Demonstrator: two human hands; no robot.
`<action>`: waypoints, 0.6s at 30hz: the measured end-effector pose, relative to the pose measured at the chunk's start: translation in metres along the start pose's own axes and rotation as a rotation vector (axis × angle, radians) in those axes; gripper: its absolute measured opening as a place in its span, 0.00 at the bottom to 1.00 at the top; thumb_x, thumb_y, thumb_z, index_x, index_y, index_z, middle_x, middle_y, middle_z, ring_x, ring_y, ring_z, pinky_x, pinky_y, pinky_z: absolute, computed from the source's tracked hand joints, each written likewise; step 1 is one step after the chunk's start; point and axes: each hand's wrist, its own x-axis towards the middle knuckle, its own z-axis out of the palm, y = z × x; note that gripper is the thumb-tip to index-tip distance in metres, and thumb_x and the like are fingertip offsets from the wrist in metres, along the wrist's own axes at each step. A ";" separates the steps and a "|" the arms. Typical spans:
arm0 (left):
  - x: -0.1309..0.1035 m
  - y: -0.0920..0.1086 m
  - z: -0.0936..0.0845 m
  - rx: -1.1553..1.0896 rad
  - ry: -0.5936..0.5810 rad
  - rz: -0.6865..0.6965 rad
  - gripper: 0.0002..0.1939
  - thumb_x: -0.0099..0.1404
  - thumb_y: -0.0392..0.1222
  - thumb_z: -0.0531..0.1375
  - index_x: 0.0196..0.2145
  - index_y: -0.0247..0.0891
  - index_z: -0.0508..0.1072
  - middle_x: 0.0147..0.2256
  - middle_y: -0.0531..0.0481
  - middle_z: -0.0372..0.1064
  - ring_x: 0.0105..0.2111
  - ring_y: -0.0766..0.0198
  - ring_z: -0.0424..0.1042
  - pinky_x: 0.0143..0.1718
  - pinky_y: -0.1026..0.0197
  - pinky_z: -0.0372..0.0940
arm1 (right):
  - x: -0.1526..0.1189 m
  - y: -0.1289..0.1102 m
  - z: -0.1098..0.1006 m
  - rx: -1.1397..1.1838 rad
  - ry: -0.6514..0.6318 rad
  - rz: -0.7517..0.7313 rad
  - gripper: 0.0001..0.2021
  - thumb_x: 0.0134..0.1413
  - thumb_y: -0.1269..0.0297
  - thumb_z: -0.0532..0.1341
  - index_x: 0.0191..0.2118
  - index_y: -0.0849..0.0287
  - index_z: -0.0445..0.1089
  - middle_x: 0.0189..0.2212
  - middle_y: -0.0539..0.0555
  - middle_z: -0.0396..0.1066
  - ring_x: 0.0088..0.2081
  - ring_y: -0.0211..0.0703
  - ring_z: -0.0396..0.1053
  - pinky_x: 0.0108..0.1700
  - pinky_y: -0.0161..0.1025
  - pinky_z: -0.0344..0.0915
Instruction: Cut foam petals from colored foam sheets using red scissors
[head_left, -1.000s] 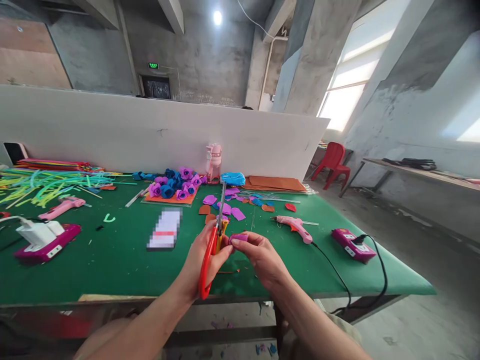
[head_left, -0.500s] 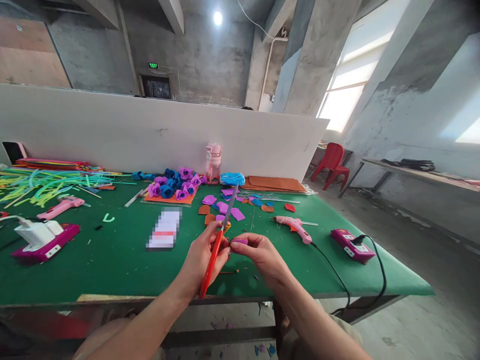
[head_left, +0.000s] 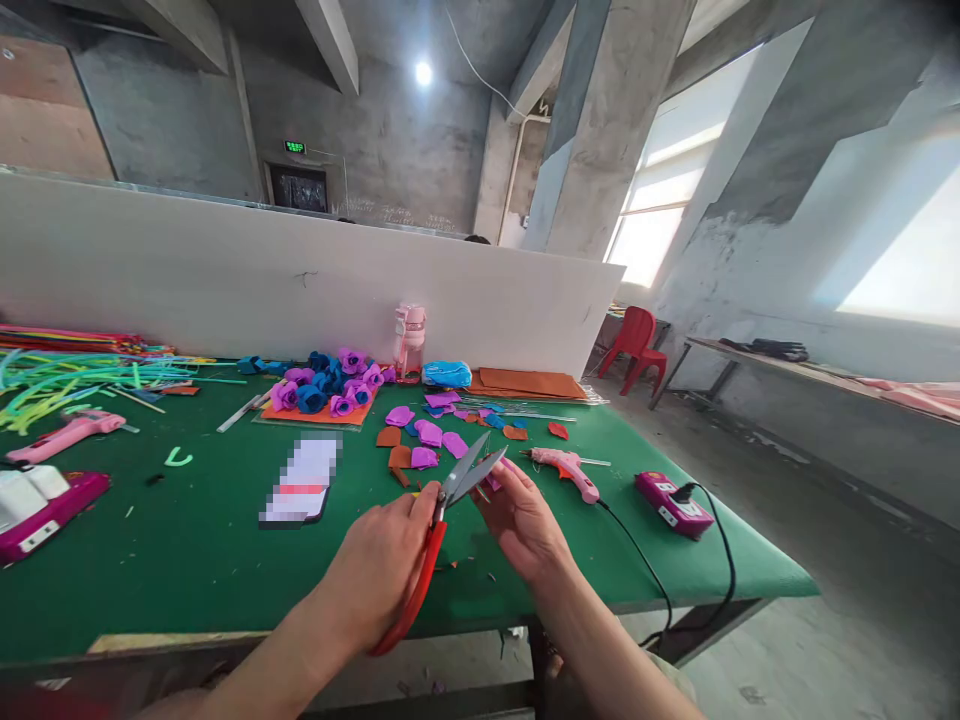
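My left hand (head_left: 386,560) is wrapped round the red-handled scissors (head_left: 421,580), whose blades are spread apart and point up to the right. Between the thumb and fingers of my right hand (head_left: 525,520) is a small purple piece (head_left: 493,481), partly hidden, right by the blade tips. Purple petal pieces (head_left: 429,432) and brown pieces (head_left: 400,457) lie on the green table (head_left: 225,570) just beyond the scissors. A heap of purple and blue paper flowers (head_left: 330,380) rests on an orange sheet behind them.
A pink glue gun (head_left: 568,470) and a magenta power strip (head_left: 673,505) with a black cable are at the right. Left are a phone (head_left: 304,480), another glue gun (head_left: 71,436) and coloured strips (head_left: 75,375). A pink bottle (head_left: 410,343) stands before the white partition (head_left: 300,260).
The scissors have opened and tilted right, and my left hand has shifted its grip on them. My right hand has turned, lifting the purple piece beside the blades. The view has swung right.
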 end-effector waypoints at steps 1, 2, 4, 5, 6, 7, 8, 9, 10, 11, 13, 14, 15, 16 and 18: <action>0.000 0.001 0.000 0.076 -0.039 -0.004 0.26 0.64 0.32 0.44 0.60 0.34 0.52 0.44 0.39 0.70 0.37 0.54 0.71 0.38 0.53 0.65 | 0.000 0.000 0.000 -0.004 -0.011 -0.004 0.11 0.30 0.65 0.74 0.26 0.56 0.75 0.27 0.46 0.76 0.30 0.34 0.69 0.40 0.34 0.65; 0.001 0.002 0.000 0.126 -0.062 -0.009 0.26 0.64 0.31 0.44 0.60 0.34 0.52 0.43 0.39 0.70 0.36 0.54 0.72 0.37 0.53 0.66 | 0.000 0.000 -0.001 -0.011 -0.025 -0.007 0.11 0.30 0.64 0.74 0.25 0.56 0.75 0.27 0.46 0.76 0.31 0.34 0.69 0.39 0.34 0.65; 0.002 0.005 -0.001 0.172 -0.078 -0.016 0.26 0.64 0.30 0.42 0.60 0.33 0.52 0.43 0.39 0.70 0.35 0.54 0.72 0.36 0.53 0.66 | -0.001 0.001 -0.001 -0.029 -0.052 -0.011 0.10 0.32 0.64 0.73 0.25 0.56 0.75 0.27 0.46 0.76 0.31 0.35 0.69 0.40 0.34 0.64; 0.003 0.006 -0.002 0.174 -0.080 -0.015 0.26 0.65 0.30 0.42 0.60 0.33 0.52 0.43 0.39 0.70 0.35 0.54 0.72 0.36 0.53 0.66 | -0.001 0.001 -0.002 -0.038 -0.061 -0.014 0.09 0.32 0.64 0.73 0.26 0.56 0.75 0.28 0.46 0.76 0.31 0.35 0.69 0.41 0.34 0.64; 0.003 0.007 -0.002 0.168 -0.081 -0.014 0.25 0.65 0.31 0.42 0.60 0.33 0.52 0.43 0.39 0.70 0.36 0.54 0.72 0.37 0.54 0.66 | -0.001 0.001 -0.002 -0.047 -0.065 -0.016 0.09 0.33 0.64 0.73 0.26 0.56 0.75 0.28 0.46 0.76 0.31 0.35 0.69 0.41 0.35 0.64; 0.004 0.008 -0.003 0.158 -0.082 -0.011 0.25 0.65 0.31 0.42 0.60 0.33 0.52 0.43 0.39 0.70 0.36 0.54 0.72 0.37 0.54 0.66 | -0.001 0.001 -0.002 -0.055 -0.065 -0.018 0.09 0.33 0.64 0.72 0.26 0.55 0.75 0.28 0.46 0.76 0.31 0.35 0.69 0.41 0.35 0.63; 0.004 0.008 -0.003 0.146 -0.081 -0.009 0.25 0.65 0.31 0.43 0.60 0.32 0.52 0.43 0.38 0.70 0.37 0.54 0.72 0.37 0.54 0.66 | -0.002 0.001 -0.002 -0.063 -0.064 -0.021 0.08 0.33 0.64 0.72 0.26 0.55 0.75 0.28 0.46 0.76 0.31 0.35 0.69 0.42 0.35 0.63; 0.003 0.008 -0.003 0.133 -0.080 -0.006 0.25 0.65 0.31 0.43 0.60 0.32 0.52 0.43 0.38 0.70 0.37 0.53 0.73 0.37 0.54 0.66 | -0.002 0.001 -0.002 -0.069 -0.062 -0.022 0.09 0.33 0.64 0.72 0.26 0.55 0.76 0.27 0.47 0.76 0.31 0.36 0.69 0.42 0.35 0.63; 0.003 0.008 -0.003 0.121 -0.081 -0.003 0.25 0.65 0.31 0.43 0.60 0.31 0.52 0.43 0.38 0.70 0.37 0.53 0.73 0.36 0.54 0.67 | -0.002 0.001 -0.002 -0.075 -0.062 -0.023 0.09 0.33 0.64 0.72 0.26 0.55 0.76 0.27 0.47 0.76 0.32 0.36 0.69 0.42 0.36 0.63; 0.003 0.008 -0.003 0.110 -0.081 0.000 0.25 0.65 0.30 0.43 0.60 0.31 0.52 0.42 0.38 0.70 0.36 0.53 0.73 0.36 0.54 0.67 | -0.003 0.001 -0.002 -0.080 -0.061 -0.024 0.09 0.33 0.63 0.72 0.26 0.55 0.76 0.27 0.47 0.76 0.31 0.37 0.69 0.42 0.36 0.63; 0.003 0.008 -0.002 0.090 -0.078 0.002 0.25 0.65 0.30 0.43 0.60 0.32 0.52 0.42 0.38 0.71 0.36 0.54 0.73 0.35 0.55 0.67 | -0.003 0.001 -0.002 -0.088 -0.057 -0.028 0.09 0.32 0.63 0.73 0.25 0.55 0.75 0.26 0.47 0.76 0.31 0.37 0.69 0.42 0.37 0.63; 0.003 0.008 -0.002 0.083 -0.078 0.002 0.25 0.65 0.30 0.43 0.60 0.32 0.51 0.41 0.38 0.71 0.36 0.54 0.73 0.34 0.55 0.67 | -0.003 0.001 -0.001 -0.091 -0.056 -0.029 0.09 0.32 0.63 0.73 0.25 0.55 0.75 0.26 0.47 0.75 0.30 0.37 0.68 0.42 0.38 0.63; 0.003 0.007 -0.002 0.080 -0.078 0.002 0.25 0.64 0.30 0.43 0.60 0.32 0.51 0.41 0.38 0.71 0.35 0.54 0.74 0.34 0.55 0.67 | -0.003 0.001 -0.001 -0.092 -0.056 -0.030 0.09 0.32 0.63 0.73 0.24 0.55 0.75 0.26 0.47 0.75 0.30 0.37 0.68 0.42 0.38 0.63; 0.003 0.007 -0.002 0.076 -0.079 0.004 0.26 0.64 0.30 0.44 0.60 0.32 0.51 0.41 0.38 0.71 0.35 0.53 0.74 0.34 0.55 0.67 | -0.004 0.001 -0.001 -0.092 -0.058 -0.030 0.09 0.32 0.63 0.73 0.24 0.55 0.75 0.26 0.47 0.75 0.30 0.37 0.68 0.42 0.38 0.63; 0.003 0.007 -0.002 0.066 -0.086 0.005 0.26 0.63 0.29 0.43 0.59 0.31 0.52 0.41 0.37 0.71 0.35 0.53 0.74 0.33 0.55 0.67 | -0.003 0.001 -0.001 -0.086 -0.062 -0.026 0.08 0.33 0.63 0.73 0.25 0.55 0.76 0.26 0.47 0.75 0.30 0.36 0.68 0.42 0.37 0.63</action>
